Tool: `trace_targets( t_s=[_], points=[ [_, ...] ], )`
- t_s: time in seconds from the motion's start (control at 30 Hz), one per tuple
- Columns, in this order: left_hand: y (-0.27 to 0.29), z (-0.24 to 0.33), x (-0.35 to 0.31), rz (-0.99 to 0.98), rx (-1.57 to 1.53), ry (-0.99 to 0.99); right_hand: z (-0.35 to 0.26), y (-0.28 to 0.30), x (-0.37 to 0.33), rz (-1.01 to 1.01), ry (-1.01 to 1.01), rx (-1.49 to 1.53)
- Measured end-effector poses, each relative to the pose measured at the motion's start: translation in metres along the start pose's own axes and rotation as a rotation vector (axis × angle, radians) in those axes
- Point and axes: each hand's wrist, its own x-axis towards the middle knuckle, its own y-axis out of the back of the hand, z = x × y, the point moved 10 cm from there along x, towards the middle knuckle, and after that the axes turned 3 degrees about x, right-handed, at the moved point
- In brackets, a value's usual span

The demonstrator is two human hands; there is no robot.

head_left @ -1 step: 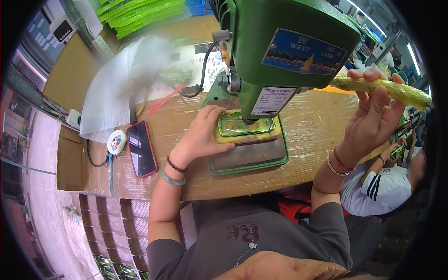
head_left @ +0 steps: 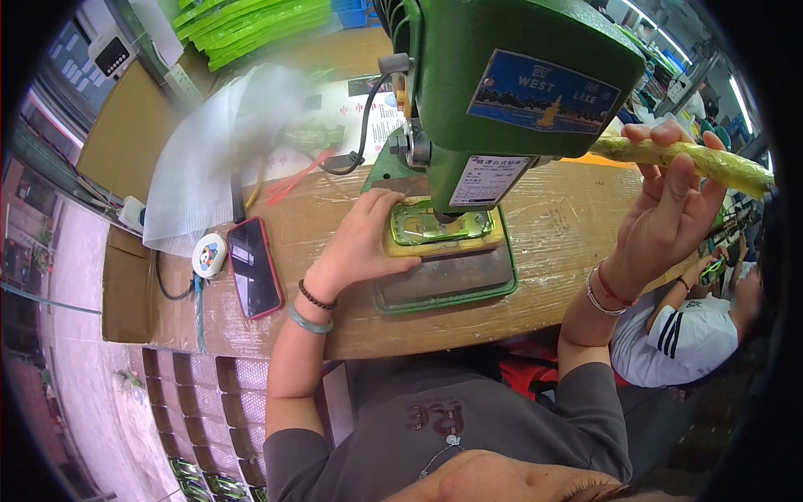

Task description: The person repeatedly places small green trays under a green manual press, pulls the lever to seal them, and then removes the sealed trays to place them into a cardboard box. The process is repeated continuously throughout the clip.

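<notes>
A green bench drill press stands over the table, its chuck end close above a shiny green metal part. That part lies in a yellow block-shaped fixture on the press's grey base plate. Closed round the fixture's left side is my left hand, thumb along the near edge and fingers over the far left corner. Out to the right, my right hand grips the press's lever handle, wrapped in yellow film. The drill tip is hidden behind the press head.
Left of the press lie a phone in a red case and a round white case. White foam sheet and red strips are behind them. Green packets are stacked far left. A co-worker in a white shirt sits at right.
</notes>
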Motion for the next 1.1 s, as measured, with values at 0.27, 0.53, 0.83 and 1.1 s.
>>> trace_targets(
  t_s=[0.27,0.53,0.83,1.1],
  points=[
    [-0.002,-0.002,0.000,0.006,0.005,-0.005,-0.011,0.001,-0.014,0.069,0.040,-0.054],
    [0.000,0.000,-0.003,0.012,0.014,-0.003,-0.017,0.015,-0.080,0.194,0.107,-0.087],
    [0.004,0.001,-0.002,0.025,0.043,-0.037,0.137,-0.015,0.071,-0.124,-0.275,0.047],
    [-0.003,-0.008,0.001,-0.025,0.008,0.014,0.276,-0.002,-0.086,-0.299,-1.075,-0.162]
  ],
)
